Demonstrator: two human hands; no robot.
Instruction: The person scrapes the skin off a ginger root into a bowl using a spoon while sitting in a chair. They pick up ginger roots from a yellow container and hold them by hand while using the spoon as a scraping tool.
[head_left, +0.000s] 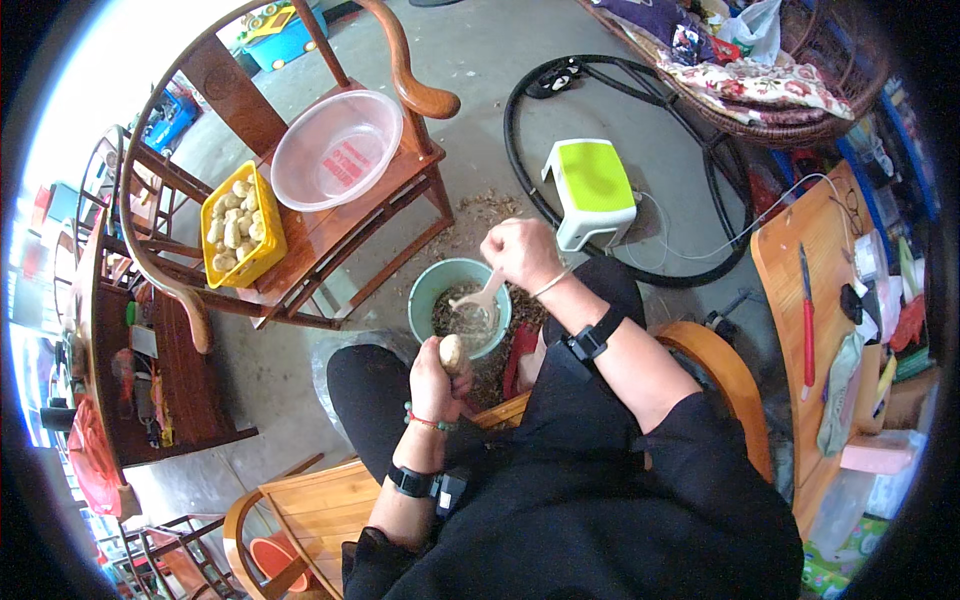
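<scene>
My left hand (435, 382) holds a pale, roundish root vegetable (452, 354), perhaps a peeled potato, just in front of the bucket's near rim. Above the bucket my right hand (521, 251) is closed around the handle of a light-coloured peeler (484, 295). The mint-green bucket (418, 300) stands on the floor between my legs with brown peelings inside. To the left, a yellow plastic basket (262, 259) full of similar pale vegetables rests on a wooden armchair (330, 244), beside a translucent plastic basin (300, 161).
Scraps lie on the floor around the bucket. A green-and-white step stool (596, 176) stands inside a black tubular ring frame (517, 150). At right, a wooden board (780, 247) carries a red-handled knife (808, 337). A wicker basket (795, 135) with cloths is at the upper right.
</scene>
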